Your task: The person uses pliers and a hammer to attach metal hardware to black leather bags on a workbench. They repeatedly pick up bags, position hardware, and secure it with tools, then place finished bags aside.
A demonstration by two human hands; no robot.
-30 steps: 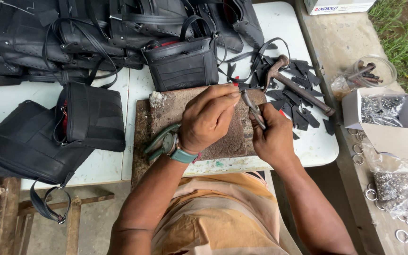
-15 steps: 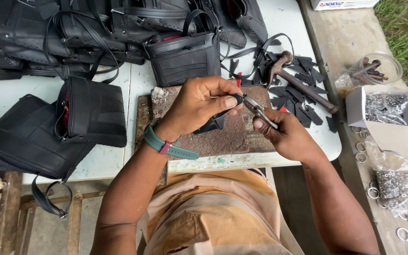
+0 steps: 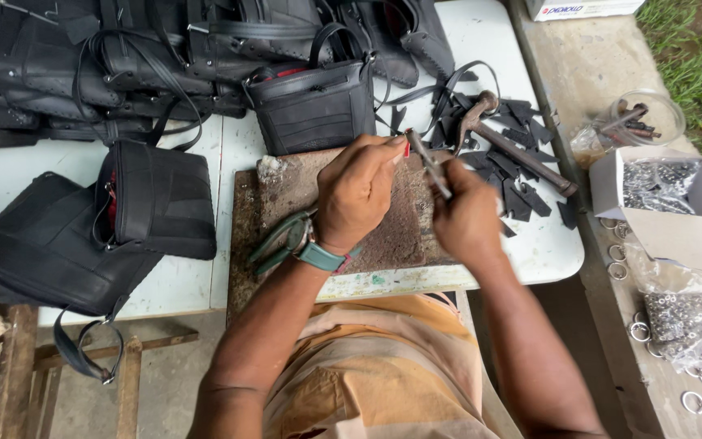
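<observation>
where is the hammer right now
In the head view the hammer lies on the white table, right of the hands, on a scatter of black scraps, its head near the small black bag.

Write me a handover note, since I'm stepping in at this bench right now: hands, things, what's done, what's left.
Left hand: raised over the board, fingertips pinching something small with a red bit; too small to tell what.
Right hand: closed on a thin metal tool, its tip meeting the left fingertips.
Pliers lie on the board under the left wrist. Hammer lies on black scraps to the right. Box of metal fittings and loose rings sit on the ledge.
Done: black bags sit piled on the table.
Left: the piece between the hands is in hand, not set down.
</observation>
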